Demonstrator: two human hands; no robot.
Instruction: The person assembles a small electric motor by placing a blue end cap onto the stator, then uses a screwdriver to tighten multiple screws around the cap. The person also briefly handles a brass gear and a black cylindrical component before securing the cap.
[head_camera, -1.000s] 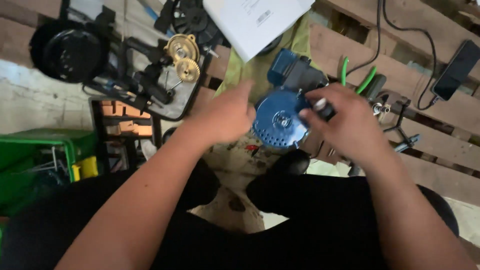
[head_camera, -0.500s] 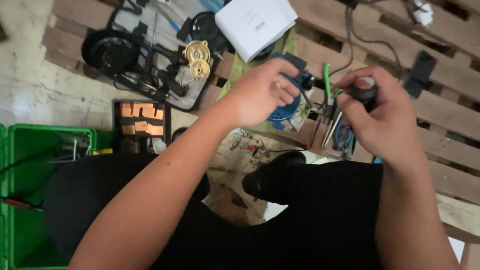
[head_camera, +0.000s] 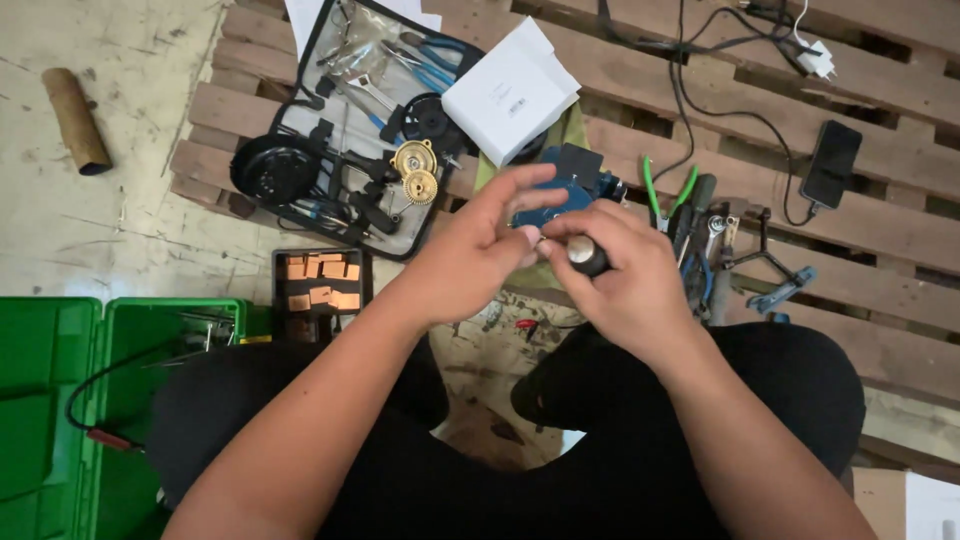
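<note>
Above a blue motor housing (head_camera: 560, 195) on the wooden pallet (head_camera: 900, 230), the right hand (head_camera: 625, 285) is closed around a small dark knob-like part (head_camera: 585, 255). The left hand (head_camera: 470, 255), fingers spread, pinches at it. Brass gears (head_camera: 415, 172) lie left, seemingly unfitted.

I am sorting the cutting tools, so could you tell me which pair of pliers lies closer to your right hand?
The green-handled pliers, on the wooden slats just beyond the right hand. The blue-handled pliers lie farther off, in the open tool pouch up left.

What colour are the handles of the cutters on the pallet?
Bright green handles, seen in the head view.
</note>
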